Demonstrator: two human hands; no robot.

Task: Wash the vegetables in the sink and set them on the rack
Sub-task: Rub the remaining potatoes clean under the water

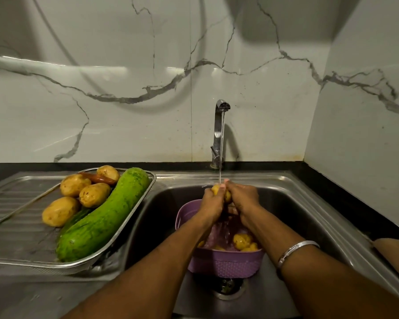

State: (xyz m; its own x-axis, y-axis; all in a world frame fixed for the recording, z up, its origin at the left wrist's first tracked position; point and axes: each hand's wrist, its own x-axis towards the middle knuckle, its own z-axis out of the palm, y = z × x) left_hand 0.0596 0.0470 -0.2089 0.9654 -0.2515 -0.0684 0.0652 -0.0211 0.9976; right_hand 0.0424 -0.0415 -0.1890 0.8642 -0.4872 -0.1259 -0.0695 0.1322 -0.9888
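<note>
Both hands are wrapped around one potato [217,189] right under the tap [221,125] stream, left hand [211,200] and right hand [240,195] each with a curled grip on it, above the purple basket [226,261] in the sink [309,203]. I'd keep rolling it so water hits every side and thumbs rub off the dirt. More potatoes wait in the basket, while washed ones and a green gourd [101,217] sit on the rack [134,217] at left.

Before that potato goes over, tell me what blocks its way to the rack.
Nothing visible does. Both hands hold the potato under the tap; leftward lies only the sink rim. The rack is crowded, with bare mesh at its near-left.
</note>
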